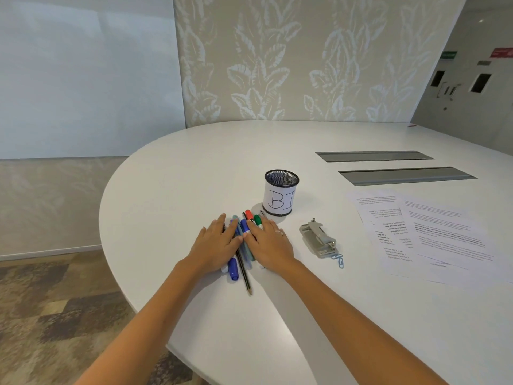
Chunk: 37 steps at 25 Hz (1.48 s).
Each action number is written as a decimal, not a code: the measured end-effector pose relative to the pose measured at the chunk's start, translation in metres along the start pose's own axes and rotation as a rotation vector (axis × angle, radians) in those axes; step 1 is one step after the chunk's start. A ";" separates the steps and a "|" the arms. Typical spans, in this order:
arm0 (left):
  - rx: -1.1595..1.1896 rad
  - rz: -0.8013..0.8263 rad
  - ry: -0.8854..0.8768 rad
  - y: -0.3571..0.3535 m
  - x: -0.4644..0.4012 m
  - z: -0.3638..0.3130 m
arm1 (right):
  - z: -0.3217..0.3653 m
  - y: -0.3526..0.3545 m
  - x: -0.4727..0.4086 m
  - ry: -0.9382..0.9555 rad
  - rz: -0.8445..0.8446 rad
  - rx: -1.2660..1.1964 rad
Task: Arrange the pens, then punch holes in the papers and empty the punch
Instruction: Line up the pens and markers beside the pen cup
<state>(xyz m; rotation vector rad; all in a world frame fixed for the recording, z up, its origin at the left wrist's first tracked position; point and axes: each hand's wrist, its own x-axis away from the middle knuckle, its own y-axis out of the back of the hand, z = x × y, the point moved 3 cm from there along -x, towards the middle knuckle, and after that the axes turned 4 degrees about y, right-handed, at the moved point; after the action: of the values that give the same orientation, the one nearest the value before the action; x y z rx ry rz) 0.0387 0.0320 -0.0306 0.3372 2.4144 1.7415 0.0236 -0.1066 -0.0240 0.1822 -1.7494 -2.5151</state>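
Observation:
Several pens, markers and a pencil (242,245) lie bunched on the white table (194,162). My left hand (215,244) rests flat on the bunch's left side. On the right side my right hand (268,243) lies flat, fingers straight, thumbs nearly meeting over the pens. Just behind them stands a black mesh pen cup (281,193) with a paper label. A grey metal hole punch (319,240) sits to the right, with a blue paper clip (340,261) beside it. Printed papers (427,234) lie further right.
Two grey cable-slot covers (405,175) are set into the table behind the papers. The table's curved edge runs close on the left, with carpet floor (55,315) below. A patterned wall panel (277,65) stands behind the table.

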 end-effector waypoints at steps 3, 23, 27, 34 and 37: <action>-0.052 -0.001 -0.044 -0.003 -0.010 -0.007 | -0.003 0.000 0.006 -0.009 -0.037 0.002; 0.075 -0.064 -0.132 -0.011 -0.015 -0.014 | -0.096 0.066 0.121 -0.089 -0.706 -0.218; 0.025 -0.046 -0.141 -0.012 -0.014 -0.014 | -0.124 0.055 0.138 -0.143 -0.395 -0.155; 0.019 -0.048 -0.151 -0.005 -0.006 -0.020 | -0.104 0.041 0.143 -0.135 -0.128 0.138; -0.031 -0.083 -0.199 -0.006 -0.005 -0.019 | -0.089 0.028 0.148 -0.046 -0.037 0.125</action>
<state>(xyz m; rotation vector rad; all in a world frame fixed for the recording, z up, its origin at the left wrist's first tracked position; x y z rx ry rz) 0.0383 0.0118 -0.0305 0.3808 2.2275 1.6261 -0.1104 -0.2177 -0.0363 0.1664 -1.9401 -2.4551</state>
